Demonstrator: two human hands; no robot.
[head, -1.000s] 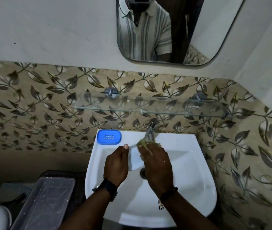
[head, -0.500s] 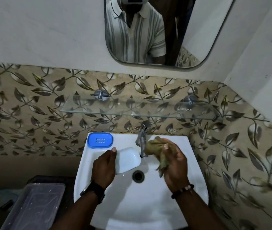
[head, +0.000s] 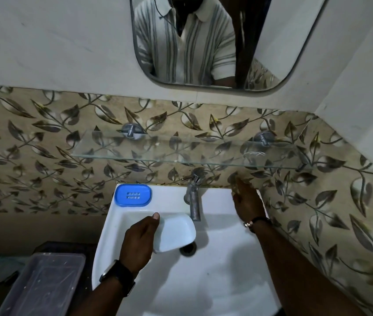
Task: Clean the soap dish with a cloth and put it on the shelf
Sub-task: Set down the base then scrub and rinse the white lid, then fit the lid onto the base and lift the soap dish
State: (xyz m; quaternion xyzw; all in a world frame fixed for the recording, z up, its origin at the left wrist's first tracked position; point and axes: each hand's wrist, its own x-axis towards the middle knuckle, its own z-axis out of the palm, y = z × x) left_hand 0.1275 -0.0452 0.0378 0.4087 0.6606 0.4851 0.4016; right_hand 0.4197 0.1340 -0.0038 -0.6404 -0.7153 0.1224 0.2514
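Observation:
My left hand [head: 138, 242] grips the white soap dish [head: 176, 231] by its left edge and holds it tilted over the basin of the white sink [head: 215, 281], just left of the tap [head: 193, 197]. My right hand [head: 247, 201] rests on the sink's back right corner with the brownish cloth [head: 234, 179] under its fingers; most of the cloth is hidden. A blue perforated soap-dish part [head: 133, 195] lies on the sink's back left corner. The glass shelf [head: 181, 156] runs along the leaf-patterned wall above the tap.
The drain [head: 189, 248] is partly covered by the white dish. A clear plastic tray [head: 42, 283] sits low at the left beside the sink. A mirror [head: 203, 42] hangs above the shelf. A wall closes in on the right.
My right hand has carried the cloth away from the dish, past the tap, to the sink's back right corner. My left hand has kept the dish over the basin.

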